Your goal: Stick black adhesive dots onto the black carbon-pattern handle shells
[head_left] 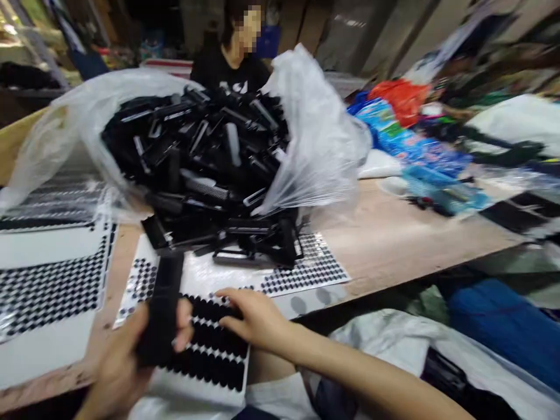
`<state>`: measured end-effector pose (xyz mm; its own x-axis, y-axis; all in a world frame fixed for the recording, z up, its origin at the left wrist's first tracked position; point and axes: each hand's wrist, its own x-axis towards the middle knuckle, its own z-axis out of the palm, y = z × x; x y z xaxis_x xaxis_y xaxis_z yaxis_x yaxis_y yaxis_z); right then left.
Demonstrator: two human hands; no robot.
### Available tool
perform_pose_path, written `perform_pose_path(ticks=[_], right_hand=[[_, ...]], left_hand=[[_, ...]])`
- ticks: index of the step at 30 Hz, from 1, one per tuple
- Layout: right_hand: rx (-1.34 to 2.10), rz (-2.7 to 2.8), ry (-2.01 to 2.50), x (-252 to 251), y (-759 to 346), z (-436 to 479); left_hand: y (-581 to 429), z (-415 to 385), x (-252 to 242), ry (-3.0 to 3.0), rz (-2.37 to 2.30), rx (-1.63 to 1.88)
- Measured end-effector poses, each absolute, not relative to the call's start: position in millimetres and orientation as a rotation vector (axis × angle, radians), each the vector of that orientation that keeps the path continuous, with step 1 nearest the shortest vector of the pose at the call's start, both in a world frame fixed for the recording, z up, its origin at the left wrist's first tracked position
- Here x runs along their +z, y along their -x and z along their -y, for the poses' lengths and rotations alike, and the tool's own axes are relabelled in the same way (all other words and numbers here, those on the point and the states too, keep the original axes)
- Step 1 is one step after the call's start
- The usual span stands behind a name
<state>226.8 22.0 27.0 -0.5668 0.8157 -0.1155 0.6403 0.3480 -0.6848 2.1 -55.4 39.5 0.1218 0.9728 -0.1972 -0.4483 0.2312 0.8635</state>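
Left hand (pixel 123 351), lower left, grips black piece (pixel 163 306); right hand (pixel 255 318), bottom centre, thumb and finger parted, over dotted sheet (pixel 214 364).

left hand (pixel 126 344) blurred | right hand (pixel 258 318): fingertip contact unclear from here | dotted sheet (pixel 52 364) cut off at left

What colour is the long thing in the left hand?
The long thing is black, shown best in the head view.
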Motion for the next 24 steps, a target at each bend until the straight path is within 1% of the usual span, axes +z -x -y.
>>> perform_pose_path(ticks=[4, 6, 10, 14, 17, 21, 24], right_hand=[[1.028, 2.354, 1.259, 16, -229, -16], [0.898, 2.348, 1.163, 10, -235, -11], [0.603, 2.351, 0.886, 4, -241, -1], [0.595, 2.426, 0.785, 6, -230, -3], [0.593, 2.450, 0.801, 12, -226, -12], [0.573, 2.349, 1.032, 21, -239, -32], [0.615, 2.471, 1.134, 23, -247, -47]], left_hand=[[-27, 25, 42, -0.791, -0.832, 1.146], [-33, 17, 36, -0.773, -0.797, 1.195], [-30, 27, 33, -0.721, -0.701, 1.226], [-28, 35, 34, -0.826, -0.670, 1.203], [-31, 29, 22, -0.794, -0.632, 1.202], [-36, 19, 5, -0.708, -0.715, 1.277], [-39, 17, 3, -0.687, -0.763, 1.312]])
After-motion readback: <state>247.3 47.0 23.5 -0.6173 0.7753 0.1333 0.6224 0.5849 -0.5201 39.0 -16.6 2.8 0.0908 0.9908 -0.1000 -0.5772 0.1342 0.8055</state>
